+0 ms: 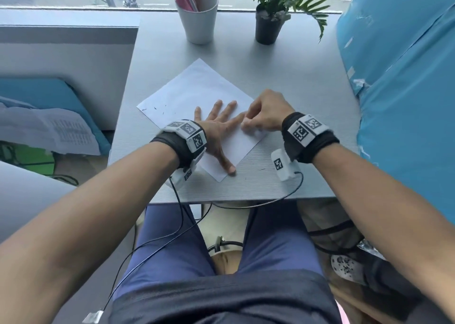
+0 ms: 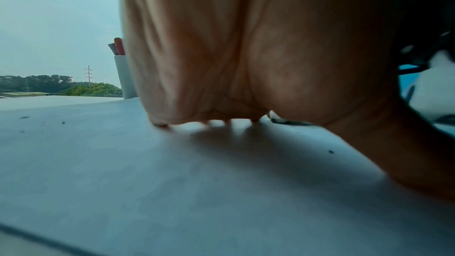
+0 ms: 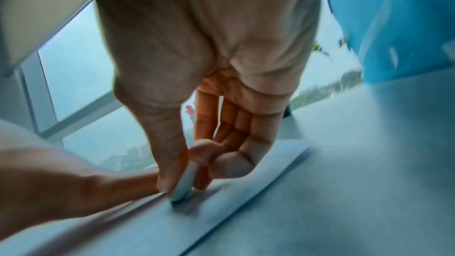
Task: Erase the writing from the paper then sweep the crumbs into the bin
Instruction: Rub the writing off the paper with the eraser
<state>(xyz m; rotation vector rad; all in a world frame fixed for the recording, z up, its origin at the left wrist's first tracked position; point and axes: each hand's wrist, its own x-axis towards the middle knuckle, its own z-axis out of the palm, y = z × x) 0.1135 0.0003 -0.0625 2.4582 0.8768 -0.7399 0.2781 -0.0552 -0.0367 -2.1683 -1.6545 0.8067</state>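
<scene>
A white sheet of paper [image 1: 197, 89] lies turned like a diamond on the grey desk [image 1: 295, 82]. My left hand [image 1: 219, 126] presses flat on the paper with fingers spread. My right hand [image 1: 261, 116] pinches a small white eraser [image 3: 185, 182] between thumb and fingers, its lower end touching the paper [image 3: 221, 211] near the right corner, right beside my left fingertips. Dark eraser crumbs [image 1: 160, 109] are scattered on the sheet's left part, and a few crumbs [image 2: 62, 122] show on the paper [image 2: 172, 182] in the left wrist view. No bin can be made out.
A white cup of pens [image 1: 198, 15] and a potted plant [image 1: 270, 23] stand at the desk's far edge by the window. A blue panel [image 1: 398, 77] rises along the right side. Cables [image 1: 177, 200] hang over the near edge.
</scene>
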